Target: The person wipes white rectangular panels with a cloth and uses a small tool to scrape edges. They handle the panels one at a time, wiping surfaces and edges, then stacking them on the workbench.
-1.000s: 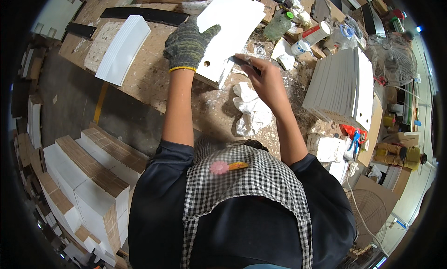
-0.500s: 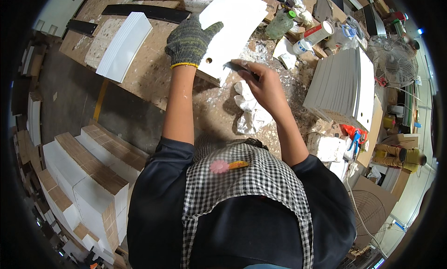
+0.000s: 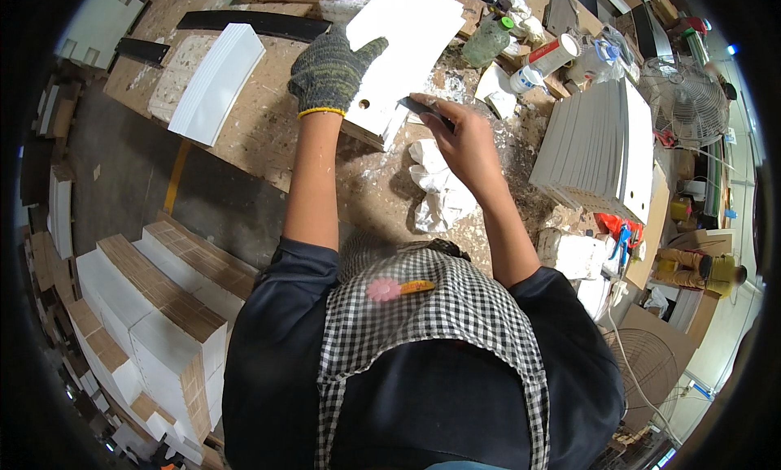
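Observation:
My left hand, in a dark grey-green knitted glove with a yellow cuff, grips the left edge of a white panel. Its thumb lies across the panel's top face; the fingers run along the side and are partly hidden. The panel has a small round hole near its near end and rests on other boards on the workbench. Bare, my right hand is closed around a dark flat scraper, whose tip is by the panel's near right edge. A crumpled white cloth lies below that hand.
Stacked white panels stand left and right on the stained workbench. Black strips lie behind. A green-capped bottle and tubs clutter the back right, near a fan. Large white blocks stand low left; a person is far right.
My right hand and the scraper have shifted slightly right, away from the panel's edge. My left hand stays on the panel, nearly still.

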{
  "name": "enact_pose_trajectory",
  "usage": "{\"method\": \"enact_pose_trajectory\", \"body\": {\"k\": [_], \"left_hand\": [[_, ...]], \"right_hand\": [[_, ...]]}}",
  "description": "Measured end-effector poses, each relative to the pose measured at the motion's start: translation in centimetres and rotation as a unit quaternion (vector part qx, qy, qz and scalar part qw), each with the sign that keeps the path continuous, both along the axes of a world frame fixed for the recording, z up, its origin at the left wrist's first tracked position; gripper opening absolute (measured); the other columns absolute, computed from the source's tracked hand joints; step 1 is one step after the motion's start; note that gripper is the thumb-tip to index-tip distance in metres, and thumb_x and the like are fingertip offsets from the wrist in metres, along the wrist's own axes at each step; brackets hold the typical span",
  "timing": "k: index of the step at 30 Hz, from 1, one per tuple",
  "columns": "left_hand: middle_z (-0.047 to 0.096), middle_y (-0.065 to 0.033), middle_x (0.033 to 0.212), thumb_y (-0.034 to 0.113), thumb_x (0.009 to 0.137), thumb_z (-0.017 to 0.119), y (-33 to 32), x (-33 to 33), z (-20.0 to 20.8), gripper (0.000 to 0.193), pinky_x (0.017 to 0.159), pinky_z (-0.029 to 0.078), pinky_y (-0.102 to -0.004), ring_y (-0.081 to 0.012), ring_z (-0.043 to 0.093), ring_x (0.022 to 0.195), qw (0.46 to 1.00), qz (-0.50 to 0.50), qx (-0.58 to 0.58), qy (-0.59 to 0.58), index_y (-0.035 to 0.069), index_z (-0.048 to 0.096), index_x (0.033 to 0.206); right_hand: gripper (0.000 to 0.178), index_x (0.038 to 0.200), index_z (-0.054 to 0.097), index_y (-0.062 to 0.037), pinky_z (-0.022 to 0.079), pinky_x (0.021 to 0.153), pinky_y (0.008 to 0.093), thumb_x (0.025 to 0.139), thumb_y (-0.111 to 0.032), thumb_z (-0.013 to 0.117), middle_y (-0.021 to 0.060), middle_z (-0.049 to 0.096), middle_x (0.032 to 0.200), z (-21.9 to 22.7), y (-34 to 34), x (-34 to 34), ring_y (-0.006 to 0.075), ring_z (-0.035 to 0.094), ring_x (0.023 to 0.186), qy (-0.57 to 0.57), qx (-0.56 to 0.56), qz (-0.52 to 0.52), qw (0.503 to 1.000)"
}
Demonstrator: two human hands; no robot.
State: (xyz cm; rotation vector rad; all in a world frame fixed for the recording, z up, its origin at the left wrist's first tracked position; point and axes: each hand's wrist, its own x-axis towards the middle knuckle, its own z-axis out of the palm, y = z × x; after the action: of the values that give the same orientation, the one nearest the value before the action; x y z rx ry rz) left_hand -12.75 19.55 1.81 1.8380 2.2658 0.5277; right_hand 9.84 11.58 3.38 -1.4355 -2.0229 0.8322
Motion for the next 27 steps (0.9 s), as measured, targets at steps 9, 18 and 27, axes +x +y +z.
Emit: {"method": "enact_pose_trajectory", "body": {"k": [9,18,27], "left_hand": [[0.065,-0.0259,0.126,0.074,0.085,0.060,-0.3,0.3,0.1,0.088,0.099,0.053,-0.0483,-0.0369,0.066,0.116,1.000,0.004,0.015,0.010,-0.001,0.060,0.131],[0.065,-0.0254,0.125,0.075,0.085,0.060,-0.2,0.3,0.1,0.088,0.097,0.054,-0.0491,-0.0356,0.066,0.116,1.000,0.005,0.006,0.014,-0.001,0.061,0.131],[0.067,-0.0249,0.122,0.077,0.084,0.058,0.0,0.0,-0.3,0.089,0.094,0.055,-0.0480,-0.0350,0.068,0.112,1.000,0.002,0.016,0.023,-0.001,0.064,0.126]], "right_hand": [[0.027,0.124,0.072,-0.0069,0.033,0.050,0.0302,0.098,-0.007,0.065,0.0046,0.056,0.069,0.8,-0.6,-0.4,0.0095,0.037,0.057,0.058,-0.016,-0.001,0.998],[0.031,0.124,0.072,-0.0103,0.047,0.057,0.0389,0.093,-0.008,0.069,0.0188,0.068,0.080,0.8,-0.6,-0.3,0.0226,0.058,0.056,0.045,-0.038,-0.009,0.998],[0.028,0.125,0.071,-0.0065,0.036,0.052,0.0302,0.098,-0.010,0.065,0.0071,0.060,0.071,0.7,-1.2,-0.4,0.0098,0.039,0.058,0.066,-0.010,0.018,0.998]]}}
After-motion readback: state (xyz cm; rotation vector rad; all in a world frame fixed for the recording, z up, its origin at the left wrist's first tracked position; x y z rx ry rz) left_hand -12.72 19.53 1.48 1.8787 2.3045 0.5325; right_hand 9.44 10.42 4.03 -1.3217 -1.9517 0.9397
